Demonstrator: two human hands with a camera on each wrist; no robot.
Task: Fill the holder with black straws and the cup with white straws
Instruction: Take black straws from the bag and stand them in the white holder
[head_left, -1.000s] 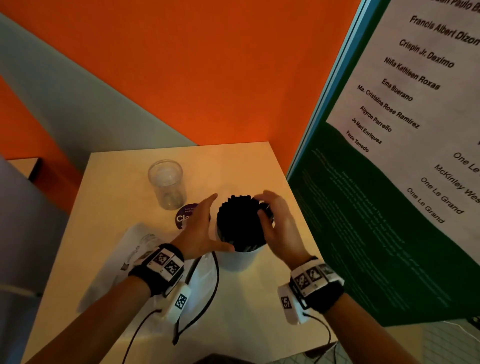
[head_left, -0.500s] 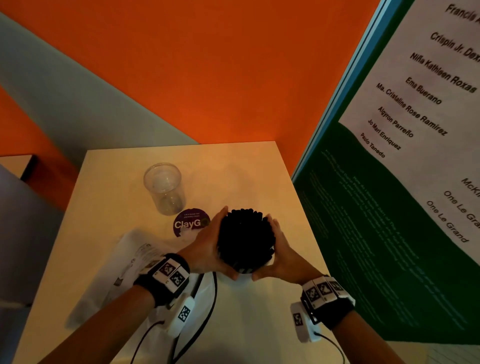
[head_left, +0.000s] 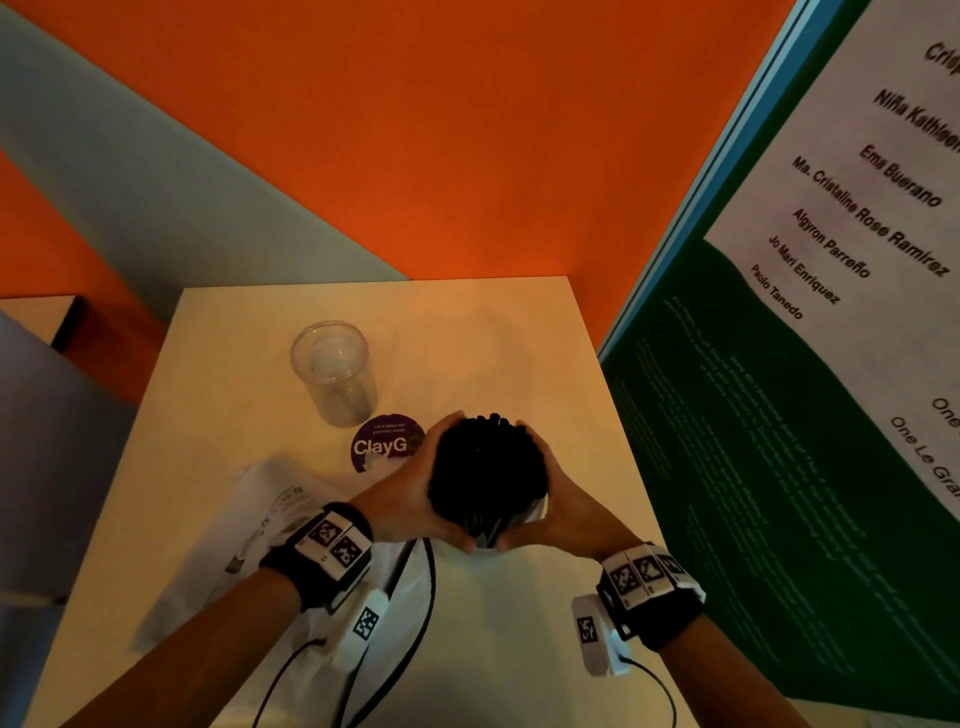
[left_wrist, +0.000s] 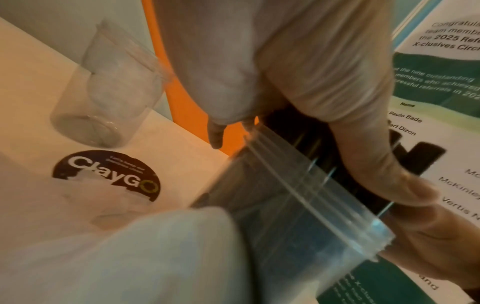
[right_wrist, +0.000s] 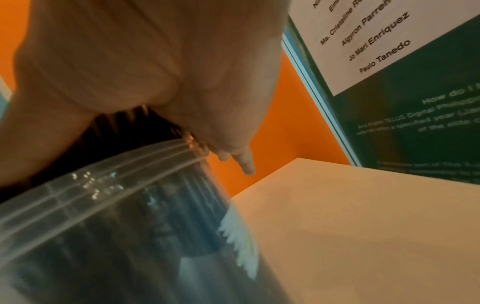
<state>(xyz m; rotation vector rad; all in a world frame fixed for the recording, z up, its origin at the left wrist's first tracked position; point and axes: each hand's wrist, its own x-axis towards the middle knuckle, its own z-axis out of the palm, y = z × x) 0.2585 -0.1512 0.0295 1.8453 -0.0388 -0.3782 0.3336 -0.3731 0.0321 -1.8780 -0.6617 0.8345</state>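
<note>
Both hands cup the bundle of black straws (head_left: 487, 470) standing in the clear holder (left_wrist: 298, 207) near the table's (head_left: 519, 332) front. The left hand (head_left: 410, 493) and right hand (head_left: 563, 501) curl around the bundle from opposite sides, probably to gather it upright. The empty cup (head_left: 335, 371) stands apart, to the rear left; no white straws are visible.

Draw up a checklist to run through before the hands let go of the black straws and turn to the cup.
1. Both hands grip black straws: left hand, right hand: ok.
2. Straws sit inside the holder: ok.
3. Holder resting on the table: cannot tell.
4. Cup upright, apart from the hands: ok.
5. White straws in cup: not ok, none seen.
6. White straws in reach: cannot tell.
</note>
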